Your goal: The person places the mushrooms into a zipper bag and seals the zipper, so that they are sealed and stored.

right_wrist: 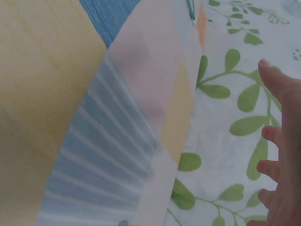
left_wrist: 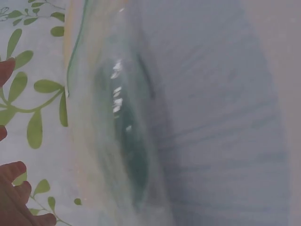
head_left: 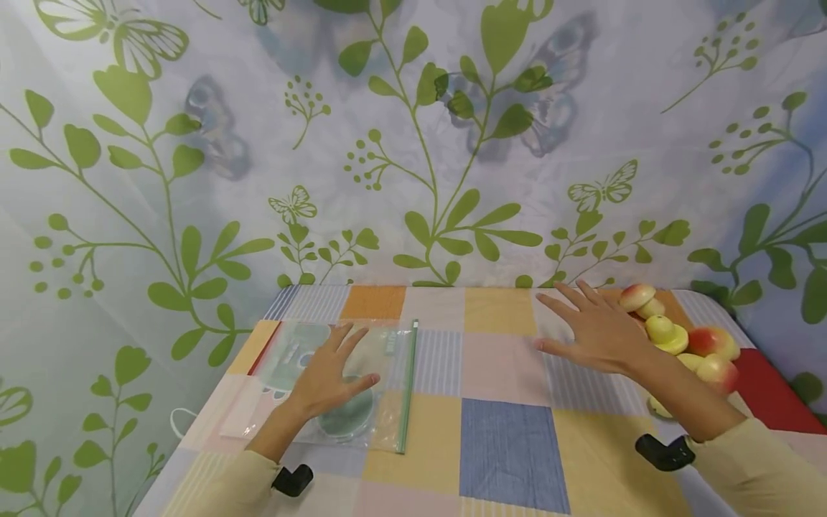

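A clear plastic zip bag (head_left: 393, 384) with a green closure strip lies flat on the left of the patchwork-covered table. Pale green shapes, among them a round one (head_left: 345, 416), show through or on it; I cannot tell if they are printed. My left hand (head_left: 326, 377) hovers above the bag with fingers spread, holding nothing. On the right, my right hand (head_left: 601, 334) is also spread and bare, beside a cluster of yellow and red fruit-like pieces (head_left: 713, 345). Its forearm hides part of that cluster. In the right wrist view the right-hand fingers (right_wrist: 270, 167) stand apart.
The patchwork cloth (head_left: 504, 459) covers the table, whose back edge meets a curtain (head_left: 400, 215) printed with green leaves and butterflies. A white cord loop (head_left: 177, 420) hangs at the left edge. Black devices sit on the left cuff (head_left: 292, 480) and right cuff (head_left: 665, 452).
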Demonstrator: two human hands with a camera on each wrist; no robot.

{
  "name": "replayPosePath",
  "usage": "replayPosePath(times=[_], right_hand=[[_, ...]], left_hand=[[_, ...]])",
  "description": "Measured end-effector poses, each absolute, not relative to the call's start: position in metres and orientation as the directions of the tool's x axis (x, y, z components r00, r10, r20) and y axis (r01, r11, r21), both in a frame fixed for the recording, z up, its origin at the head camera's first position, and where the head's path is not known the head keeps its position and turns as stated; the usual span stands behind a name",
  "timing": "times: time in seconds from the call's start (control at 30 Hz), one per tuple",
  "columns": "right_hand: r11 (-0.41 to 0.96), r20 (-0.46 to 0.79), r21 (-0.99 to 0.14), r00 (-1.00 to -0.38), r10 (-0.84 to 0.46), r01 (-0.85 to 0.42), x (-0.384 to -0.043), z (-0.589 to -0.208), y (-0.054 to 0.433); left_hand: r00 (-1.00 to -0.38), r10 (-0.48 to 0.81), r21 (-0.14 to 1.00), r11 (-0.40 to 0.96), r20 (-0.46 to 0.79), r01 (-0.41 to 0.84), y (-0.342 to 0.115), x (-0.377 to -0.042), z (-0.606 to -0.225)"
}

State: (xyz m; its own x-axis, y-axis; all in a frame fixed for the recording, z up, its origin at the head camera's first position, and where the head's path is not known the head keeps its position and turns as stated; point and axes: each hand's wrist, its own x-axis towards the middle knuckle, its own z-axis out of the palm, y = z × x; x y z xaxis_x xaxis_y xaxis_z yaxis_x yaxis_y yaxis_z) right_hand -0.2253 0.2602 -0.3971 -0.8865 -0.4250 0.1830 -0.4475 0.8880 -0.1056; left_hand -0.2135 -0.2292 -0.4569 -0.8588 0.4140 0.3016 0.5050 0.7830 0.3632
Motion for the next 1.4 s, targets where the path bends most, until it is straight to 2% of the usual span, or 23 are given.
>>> replayPosePath(times=[0.3,0.47,0.77,1.4], right_hand=[[0.858,0.174,-0.15,-0.867,-0.466,-0.491,-0.228,-0.407,0.234],[0.833,0.198,-0.195,-0.853,-0.483,-0.517,-0.23,-0.412,0.219],[0.805,0.192,-0.242,-0.84,-0.507,-0.541,-0.23,-0.418,0.198],[0.743,0.203,-0.273,-0.792,-0.576,-0.611,-0.225,-0.443,0.155]], left_hand=[[-0.916,0.385,0.484,0.784,0.115,0.39,-0.226,-0.203,-0.477],[-0.943,0.33,0.489,0.817,0.037,0.306,-0.222,-0.201,-0.485],[-0.942,0.334,0.42,0.852,0.027,0.314,-0.217,-0.199,-0.484],[-0.937,0.341,0.462,0.82,0.079,0.337,-0.223,-0.204,-0.486]])
